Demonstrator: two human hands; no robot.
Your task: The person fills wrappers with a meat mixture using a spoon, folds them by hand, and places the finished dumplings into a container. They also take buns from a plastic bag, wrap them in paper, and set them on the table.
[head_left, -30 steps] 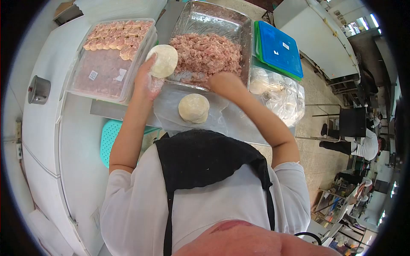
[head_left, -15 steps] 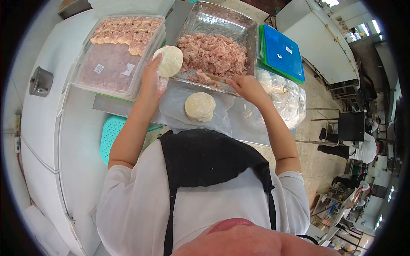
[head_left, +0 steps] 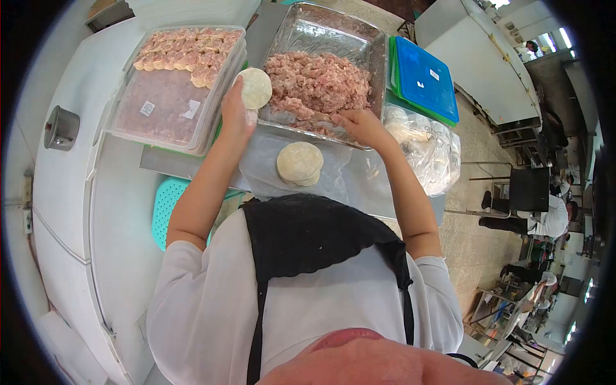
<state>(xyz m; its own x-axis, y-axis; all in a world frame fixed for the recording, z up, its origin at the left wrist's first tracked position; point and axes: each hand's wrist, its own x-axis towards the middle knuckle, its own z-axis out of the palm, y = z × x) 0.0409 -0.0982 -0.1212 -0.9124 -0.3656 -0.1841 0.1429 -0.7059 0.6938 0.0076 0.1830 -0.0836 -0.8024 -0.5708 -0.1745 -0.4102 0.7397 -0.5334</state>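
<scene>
My left hand (head_left: 239,112) is closed on a round, pale dumpling wrapper (head_left: 256,88), held beside the left wall of the metal tray (head_left: 321,36). Pink minced meat (head_left: 321,83) is heaped in that tray. Over the tray's near right part, my right hand (head_left: 360,127) is closed round a thin wooden spatula, whose end is down in the meat and mostly hidden. A small stack of wrappers (head_left: 299,162) lies on a plastic sheet (head_left: 256,157) in front of me. At the left, a clear plastic box (head_left: 115,122) carries rows of filled dumplings (head_left: 186,48) on its upper layer.
Blue and green lids (head_left: 427,77) are stacked right of the tray, above a clear bag of pale pieces (head_left: 423,144). A turquoise perforated basket (head_left: 168,208) sits lower left. A metal pot (head_left: 62,127) stands on the white surface. Another person (head_left: 548,218) is far right.
My right hand has shifted slightly left and nearer the meat, pushing the spatula into it; less of the spatula shows. My left hand still holds the wrapper, moved slightly left.
</scene>
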